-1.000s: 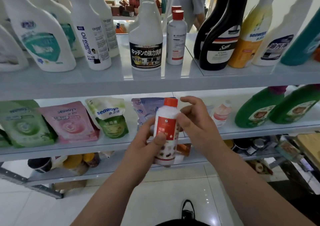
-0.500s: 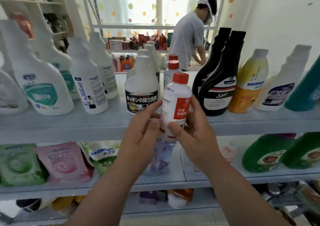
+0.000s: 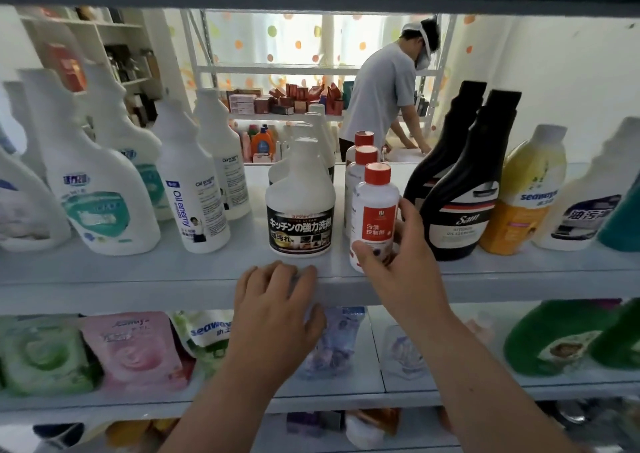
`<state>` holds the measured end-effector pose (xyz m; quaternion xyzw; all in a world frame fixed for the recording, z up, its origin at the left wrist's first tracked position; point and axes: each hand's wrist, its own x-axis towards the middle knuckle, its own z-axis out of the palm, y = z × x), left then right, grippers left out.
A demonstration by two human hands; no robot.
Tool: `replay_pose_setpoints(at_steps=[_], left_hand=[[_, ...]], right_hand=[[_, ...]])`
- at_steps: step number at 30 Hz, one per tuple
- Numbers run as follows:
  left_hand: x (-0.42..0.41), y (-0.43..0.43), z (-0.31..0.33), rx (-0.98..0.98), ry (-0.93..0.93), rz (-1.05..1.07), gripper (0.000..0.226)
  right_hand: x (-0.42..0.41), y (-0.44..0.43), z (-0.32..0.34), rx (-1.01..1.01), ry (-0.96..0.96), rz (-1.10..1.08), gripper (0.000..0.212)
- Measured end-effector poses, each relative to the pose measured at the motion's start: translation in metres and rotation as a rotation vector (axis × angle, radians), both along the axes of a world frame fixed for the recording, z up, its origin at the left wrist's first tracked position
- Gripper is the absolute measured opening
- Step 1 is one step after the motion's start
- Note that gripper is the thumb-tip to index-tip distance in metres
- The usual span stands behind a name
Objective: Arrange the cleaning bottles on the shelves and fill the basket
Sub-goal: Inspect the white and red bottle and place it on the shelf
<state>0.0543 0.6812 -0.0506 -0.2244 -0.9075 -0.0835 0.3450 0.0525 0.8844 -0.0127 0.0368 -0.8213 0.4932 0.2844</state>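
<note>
Grey shelf (image 3: 138, 272): my right hand (image 3: 398, 269) curls its fingers round a red-capped bottle (image 3: 375, 206) standing on it; my left hand (image 3: 273, 300) rests on the edge, fingers together.

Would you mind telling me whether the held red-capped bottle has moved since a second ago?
Yes, the red-capped bottle rose from pouch-shelf level onto the upper shelf, beside the black-labelled bottle.

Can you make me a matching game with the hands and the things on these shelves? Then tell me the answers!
Things:
1. front red-capped bottle
2. left hand
3. pink pouch
4. yellow bottle

Places:
A. on the lower shelf
B. just right of the black bottles
C. held by the right hand
D. resting on the upper shelf edge

Pairs: 1-C, 2-D, 3-A, 4-B.
</note>
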Motion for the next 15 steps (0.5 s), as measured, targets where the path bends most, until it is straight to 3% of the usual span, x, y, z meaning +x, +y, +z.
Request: replay_pose_setpoints(at_steps=[9, 15], left_hand=[[-0.001, -0.003, -0.012, 0.015, -0.026, -0.011, 0.054], [-0.003, -0.003, -0.014, 0.033, -0.016, -0.014, 0.058]], right_hand=[[-0.016, -0.017, 0.000, 0.326, -0.121, -0.280, 0.065], [-0.025, -0.026, 0.001, 0.361, -0.222, -0.398, 0.064]])
